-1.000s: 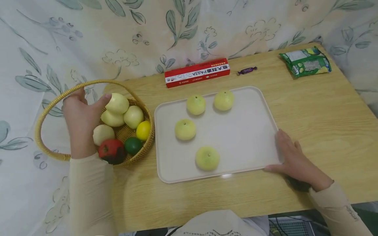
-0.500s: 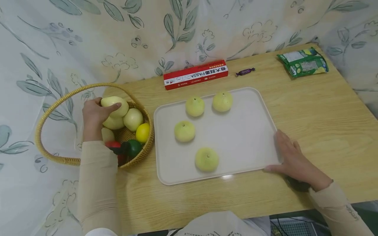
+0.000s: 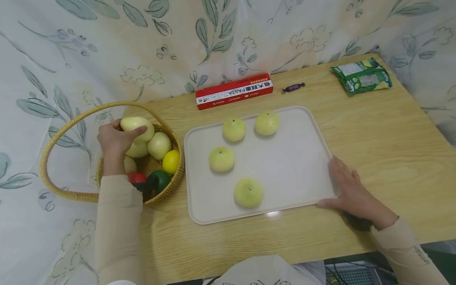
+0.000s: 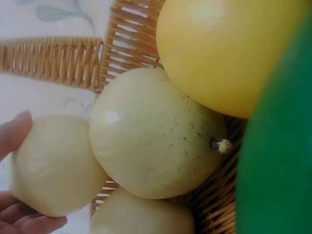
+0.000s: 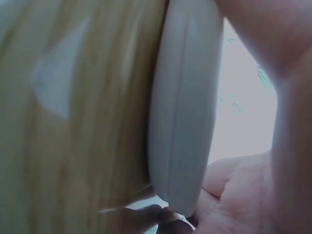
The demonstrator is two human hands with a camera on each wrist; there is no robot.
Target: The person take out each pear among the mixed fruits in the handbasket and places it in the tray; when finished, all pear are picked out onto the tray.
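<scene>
My left hand (image 3: 114, 141) grips a pale yellow pear (image 3: 138, 126) at the top of the fruit in a wicker basket (image 3: 177, 183). In the left wrist view, the thumb and fingers lie on opposite sides of that pear (image 4: 58, 165), which touches a speckled pear (image 4: 156, 134) with a stem. Other pale pears, a yellow fruit (image 3: 171, 161), a dark green one (image 3: 162, 180) and a red one (image 3: 137, 177) sit in the basket. My right hand (image 3: 352, 194) holds the near right corner of a white tray (image 3: 285, 166), thumb at its front edge, fingers along its right side.
Several round yellow-green fruits (image 3: 248, 192) stand apart on the tray. Behind it lie a red pasta box (image 3: 234, 91), a purple wrapped candy (image 3: 293, 87) and a green snack bag (image 3: 362, 76). The basket's tall handle (image 3: 57, 138) leans left. A patterned curtain (image 3: 142, 47) hangs behind the table.
My left hand has moved right and slightly down onto the top pear and closed round it. The forearm now covers more of the red fruit. The right hand and tray hold their places.
</scene>
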